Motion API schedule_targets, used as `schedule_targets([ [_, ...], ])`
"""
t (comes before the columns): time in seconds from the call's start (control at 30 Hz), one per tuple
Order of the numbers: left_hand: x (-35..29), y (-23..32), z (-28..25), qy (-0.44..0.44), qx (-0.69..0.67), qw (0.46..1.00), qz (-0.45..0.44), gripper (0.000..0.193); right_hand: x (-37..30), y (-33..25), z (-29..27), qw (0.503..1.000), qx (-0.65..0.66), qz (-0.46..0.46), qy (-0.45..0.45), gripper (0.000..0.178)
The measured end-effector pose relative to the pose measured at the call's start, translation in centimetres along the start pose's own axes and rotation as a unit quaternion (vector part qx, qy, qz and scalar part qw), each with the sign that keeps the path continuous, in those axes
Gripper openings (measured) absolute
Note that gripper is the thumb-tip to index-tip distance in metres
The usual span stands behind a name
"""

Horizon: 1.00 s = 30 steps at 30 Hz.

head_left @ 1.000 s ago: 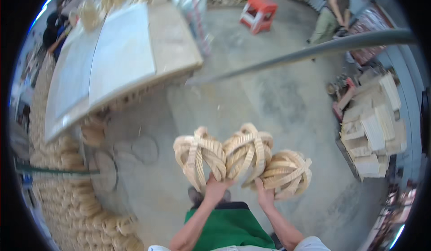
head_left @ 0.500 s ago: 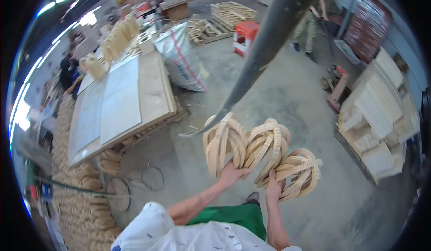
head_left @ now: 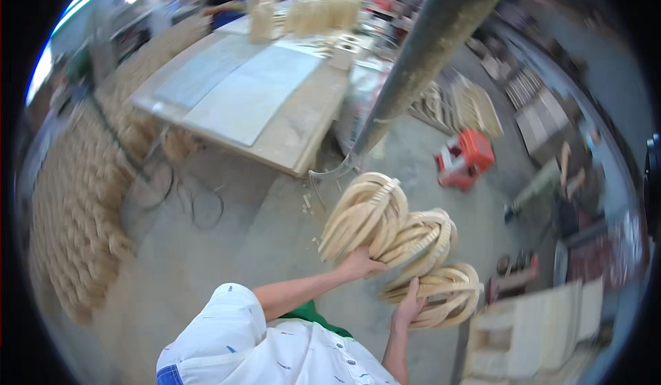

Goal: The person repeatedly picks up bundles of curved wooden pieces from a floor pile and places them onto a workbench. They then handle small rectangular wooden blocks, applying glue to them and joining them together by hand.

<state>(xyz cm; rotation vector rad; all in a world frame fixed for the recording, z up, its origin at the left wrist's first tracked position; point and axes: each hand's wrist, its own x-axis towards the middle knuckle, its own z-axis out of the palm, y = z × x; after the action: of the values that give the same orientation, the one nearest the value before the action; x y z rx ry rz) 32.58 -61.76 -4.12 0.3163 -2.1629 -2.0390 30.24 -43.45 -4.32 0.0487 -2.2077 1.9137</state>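
Observation:
Several bundles of pale wooden oval hoops hang in front of my body, carried between both hands. My left hand (head_left: 363,264) is closed on the lower edge of the far left hoop bundle (head_left: 365,213), where it meets the middle hoop bundle (head_left: 425,237). My right hand (head_left: 410,304) grips the near right hoop bundle (head_left: 447,294), thumb up along its side. The bundles touch one another in a slanting row. Some fingers of both hands are hidden behind the wood.
A wide worktable (head_left: 303,133) with grey sheets stands ahead left, wooden pieces (head_left: 323,16) at its back. Stacked hoops (head_left: 76,226) line the left floor. A grey pipe (head_left: 441,54) crosses above. Right are a red stool (head_left: 465,158), a person (head_left: 544,182) and stacked boards (head_left: 523,333).
My view has turned left, so the table now lies straight ahead and the stool has shifted right. Both hands keep hold of the hoop bundles.

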Motion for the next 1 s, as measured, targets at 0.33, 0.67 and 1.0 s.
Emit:
schedule_targets([
  [0.33,0.7,0.2,5.2,0.247,-0.032,0.968,-0.038,0.074,9.0,-0.5,-0.2,0.974,0.041,-0.017,-0.220,0.041],
  [0.67,8.8,4.1,6.2,0.410,-0.016,0.909,-0.064,0.057,21.5,-2.8,5.9,0.927,-0.021,0.015,-0.374,0.037],
  [1.0,16.6,9.6,2.2,0.486,-0.023,0.862,-0.142,0.042,29.7,-3.4,16.2,0.884,0.044,0.004,-0.466,0.034],
])
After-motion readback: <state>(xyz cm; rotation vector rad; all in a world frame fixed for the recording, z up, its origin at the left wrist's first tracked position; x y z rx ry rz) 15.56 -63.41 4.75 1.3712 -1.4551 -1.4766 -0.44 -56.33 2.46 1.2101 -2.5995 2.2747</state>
